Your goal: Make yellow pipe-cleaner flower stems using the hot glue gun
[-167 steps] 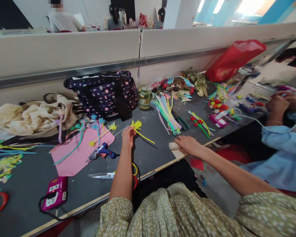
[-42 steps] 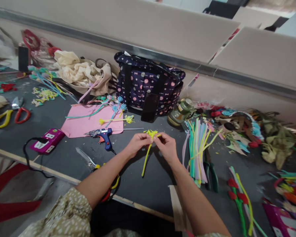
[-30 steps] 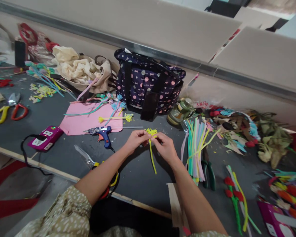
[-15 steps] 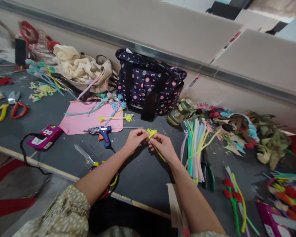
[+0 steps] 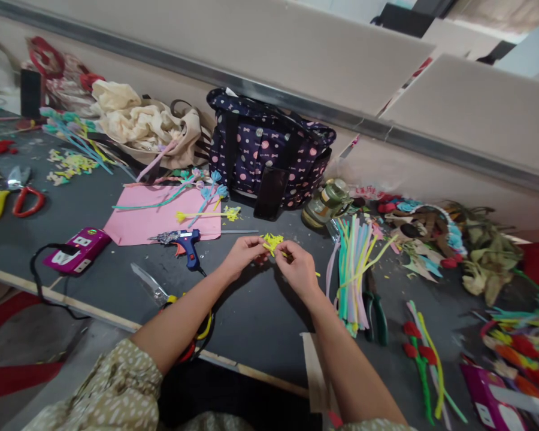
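Observation:
Above the dark table, my left hand (image 5: 244,254) and my right hand (image 5: 297,267) are close together, fingertips pinched. Between them is a yellow pipe cleaner (image 5: 270,249), and both hands grip it; a short end pokes out to the right of my right hand. Fingers cover most of its length. Small yellow trimmings (image 5: 273,239) lie just beyond the fingertips. Left of my hands rests a blue glue gun (image 5: 189,246), beside a pink sheet (image 5: 137,218) with several pipe-cleaner flowers on it. To the right is a bundle of pastel pipe cleaners (image 5: 353,269).
Scissors (image 5: 148,280) lie partly under my left forearm. Green-handled pliers (image 5: 377,317) are right of the bundle. A patterned bag (image 5: 260,146), a phone (image 5: 270,193) and a glass jar (image 5: 326,205) stand behind. A purple power strip (image 5: 78,251) with a black cord sits left.
The pipe cleaner has turned: its tail, which slanted down toward me below my right hand, now points out to the right. My right hand has shifted slightly with it. The view has moved a little.

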